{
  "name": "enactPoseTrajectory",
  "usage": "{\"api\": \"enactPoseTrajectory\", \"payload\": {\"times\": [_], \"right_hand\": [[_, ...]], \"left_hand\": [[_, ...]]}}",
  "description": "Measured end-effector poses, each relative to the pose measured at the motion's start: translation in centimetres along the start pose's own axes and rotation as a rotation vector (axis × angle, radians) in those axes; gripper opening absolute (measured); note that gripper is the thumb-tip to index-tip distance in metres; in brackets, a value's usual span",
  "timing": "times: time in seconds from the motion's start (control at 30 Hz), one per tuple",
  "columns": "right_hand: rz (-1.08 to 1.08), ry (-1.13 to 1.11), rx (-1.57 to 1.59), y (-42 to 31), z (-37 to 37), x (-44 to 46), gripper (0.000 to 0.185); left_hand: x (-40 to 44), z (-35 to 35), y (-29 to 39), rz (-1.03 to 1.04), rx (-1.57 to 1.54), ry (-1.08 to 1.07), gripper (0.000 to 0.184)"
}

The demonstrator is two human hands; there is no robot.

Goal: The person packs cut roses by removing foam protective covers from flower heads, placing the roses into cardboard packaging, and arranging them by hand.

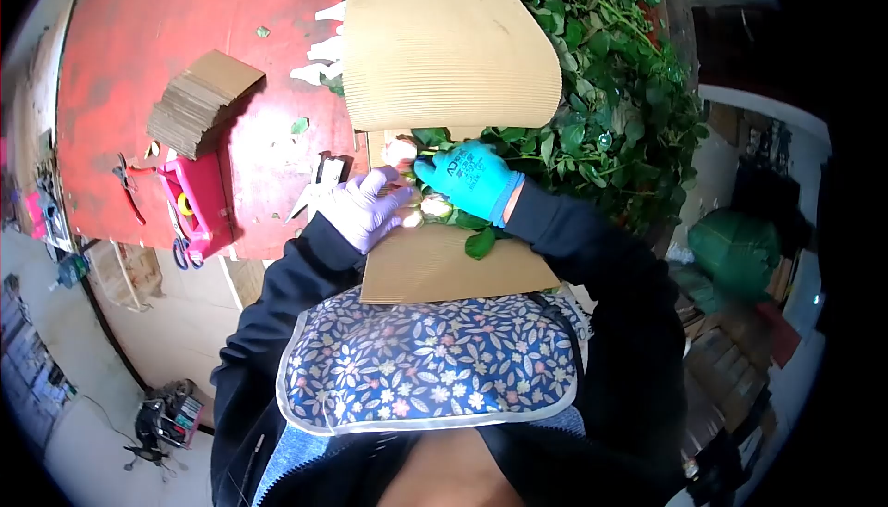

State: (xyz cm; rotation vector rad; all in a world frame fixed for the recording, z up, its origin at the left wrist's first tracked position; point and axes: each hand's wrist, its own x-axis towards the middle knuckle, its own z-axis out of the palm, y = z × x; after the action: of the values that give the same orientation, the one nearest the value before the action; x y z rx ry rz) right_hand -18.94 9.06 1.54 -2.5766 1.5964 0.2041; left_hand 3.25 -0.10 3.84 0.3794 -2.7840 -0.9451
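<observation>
Floral apron (425,359) nearest, pale roses (435,204) beyond

Left hand (365,211), lavender-gloved, and right hand (467,179), teal-gloved, were close together over the roses, fingers bent; could not tell whether either had closed on a stem. Counted four blooms, perhaps more hidden, between the hands and over corrugated cardboard. Judged light, petals soft and easily bruised, stems stiffer, possibly thorny; best held just below the heads.

Outward: two cardboard panels, one nearer (444,271), one farther (453,63); any join was hidden. They looked light and bendable, best taken by the edges. To the right, heaped leafy stems (610,109), too many to count. Leftward on the red worktop (120,44): one stack of small cardboard pieces (199,100), one pink holder (199,197), one pair of scissors (176,220) against it, one red-handled cutter (124,177).
</observation>
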Motion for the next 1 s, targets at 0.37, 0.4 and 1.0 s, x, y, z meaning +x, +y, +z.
{"api": "enactPoseTrajectory", "payload": {"times": [0.37, 0.4, 1.0], "right_hand": [[0.202, 0.178, 0.221, 0.8, -3.0, -0.1, 0.035], [0.260, 0.235, 0.211, 0.7, -2.9, 0.1, 0.038], [0.269, 0.181, 0.237, 0.0, 1.1, 1.9, 0.025]], "left_hand": [[0.0, 2.2, -0.7, -0.047, -0.002, -0.062, 0.045], [0.1, 2.1, -0.5, -0.065, 0.002, -0.084, 0.047], [-0.1, 2.4, -0.5, -0.166, 0.136, -0.215, 0.065]]}}
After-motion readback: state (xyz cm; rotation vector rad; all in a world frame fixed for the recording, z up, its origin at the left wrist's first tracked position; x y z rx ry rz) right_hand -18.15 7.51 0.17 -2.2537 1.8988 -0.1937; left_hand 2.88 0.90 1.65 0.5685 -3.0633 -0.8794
